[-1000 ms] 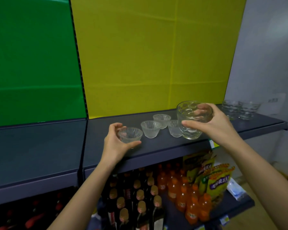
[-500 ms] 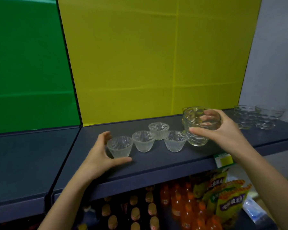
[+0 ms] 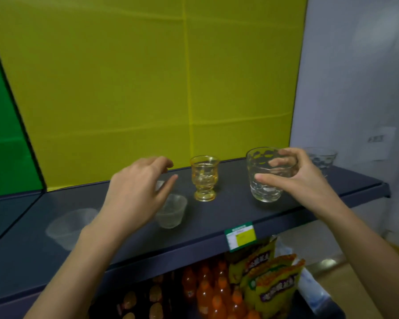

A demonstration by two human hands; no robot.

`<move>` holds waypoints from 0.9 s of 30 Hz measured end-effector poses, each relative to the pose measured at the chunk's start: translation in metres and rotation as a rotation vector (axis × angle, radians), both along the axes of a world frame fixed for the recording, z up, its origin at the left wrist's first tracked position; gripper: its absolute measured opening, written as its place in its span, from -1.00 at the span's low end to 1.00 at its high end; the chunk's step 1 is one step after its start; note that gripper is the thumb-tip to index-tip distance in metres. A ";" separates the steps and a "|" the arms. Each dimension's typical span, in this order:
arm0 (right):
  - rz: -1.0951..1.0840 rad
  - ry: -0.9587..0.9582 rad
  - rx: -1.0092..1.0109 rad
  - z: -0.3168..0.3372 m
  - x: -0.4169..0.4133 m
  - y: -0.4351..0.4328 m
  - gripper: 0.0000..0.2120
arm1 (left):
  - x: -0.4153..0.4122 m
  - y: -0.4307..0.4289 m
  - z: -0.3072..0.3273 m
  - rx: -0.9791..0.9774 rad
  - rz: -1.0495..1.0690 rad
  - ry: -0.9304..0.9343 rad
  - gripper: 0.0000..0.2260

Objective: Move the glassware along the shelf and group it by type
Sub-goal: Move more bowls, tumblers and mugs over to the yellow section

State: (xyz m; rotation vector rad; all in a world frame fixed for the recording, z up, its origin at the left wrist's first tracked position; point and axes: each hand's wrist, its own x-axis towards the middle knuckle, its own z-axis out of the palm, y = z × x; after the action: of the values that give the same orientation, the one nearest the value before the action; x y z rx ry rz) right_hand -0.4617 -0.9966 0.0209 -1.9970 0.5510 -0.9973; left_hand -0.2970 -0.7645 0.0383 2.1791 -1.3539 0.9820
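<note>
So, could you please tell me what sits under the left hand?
One small clear cup pokes out beneath the left hand, and a sliver of a second cup shows between thumb and fingers. The rest below the palm is covered.

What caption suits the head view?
Right hand grips dimpled clear glass tumbler; left hand hovers near small clear glass cup.

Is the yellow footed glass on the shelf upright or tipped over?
Upright. The yellow footed glass stands on its base on the shelf, with its open rim facing up.
</note>
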 end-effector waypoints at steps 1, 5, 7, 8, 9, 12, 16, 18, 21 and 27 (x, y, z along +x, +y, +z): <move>-0.007 0.022 -0.002 -0.001 -0.007 -0.013 -0.13 | -0.007 -0.017 0.001 0.007 -0.004 -0.011 -0.70; -0.028 0.098 -0.014 -0.005 -0.031 -0.062 -0.13 | -0.038 -0.085 -0.003 -0.009 -0.033 0.008 -0.72; -0.018 0.130 -0.015 -0.010 -0.037 -0.084 -0.16 | -0.050 -0.113 -0.007 -0.029 -0.047 0.054 -0.70; -0.009 0.144 -0.013 -0.013 -0.039 -0.095 -0.19 | -0.056 -0.125 -0.010 -0.035 -0.051 0.069 -0.69; 0.002 0.155 -0.014 -0.017 -0.041 -0.105 -0.21 | -0.062 -0.135 -0.013 -0.040 -0.053 0.075 -0.70; 0.033 0.176 -0.020 -0.024 -0.042 -0.128 -0.21 | -0.075 -0.158 -0.020 -0.036 -0.031 0.089 -0.77; 0.095 0.167 0.016 -0.028 -0.038 -0.146 -0.20 | -0.081 -0.171 -0.026 -0.037 0.031 0.090 -0.78; 0.119 0.152 0.022 -0.031 -0.035 -0.151 -0.22 | -0.082 -0.175 -0.030 -0.029 0.053 0.082 -0.78; 0.124 0.127 -0.010 -0.035 -0.030 -0.153 -0.22 | -0.086 -0.177 -0.033 -0.014 0.085 0.084 -0.74; 0.132 0.116 -0.062 -0.038 -0.027 -0.152 -0.15 | -0.095 -0.173 -0.034 -0.030 0.168 0.090 -0.79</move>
State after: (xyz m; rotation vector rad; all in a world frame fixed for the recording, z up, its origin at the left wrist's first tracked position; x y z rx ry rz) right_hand -0.4891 -1.1490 -0.0174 -2.1275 0.4486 -0.8313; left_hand -0.3922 -0.9379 0.0047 2.3154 -1.1235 0.9442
